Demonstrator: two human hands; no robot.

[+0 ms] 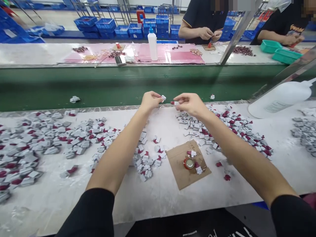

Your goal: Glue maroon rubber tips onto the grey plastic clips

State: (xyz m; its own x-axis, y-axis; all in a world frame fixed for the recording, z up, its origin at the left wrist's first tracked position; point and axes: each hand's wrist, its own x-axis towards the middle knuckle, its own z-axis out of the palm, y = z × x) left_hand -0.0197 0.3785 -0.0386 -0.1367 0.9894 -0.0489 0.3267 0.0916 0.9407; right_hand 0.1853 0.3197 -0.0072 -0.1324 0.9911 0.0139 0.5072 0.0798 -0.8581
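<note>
Near the far edge of the white table, my left hand (151,100) is closed in a pinch on a small grey-and-red plastic piece (163,98). Just to its right, my right hand (190,103) pinches a second grey-and-red piece (175,103); the two pieces are apart. Below my hands lies a square of brown cardboard (177,174) with a bottle cap (189,163) and a couple of similar pieces on it. Loose grey-and-red pieces (145,161) lie to the left of the cardboard, and a further pile (232,123) spreads under and beyond my right forearm.
A large white bottle (278,98) leans at the right beside a metal post. Beyond the table edge runs a green belt (111,85). Across it, a co-worker (204,23) and another person handle small parts at a bench with a white squeeze bottle (152,46) and green baskets (286,56).
</note>
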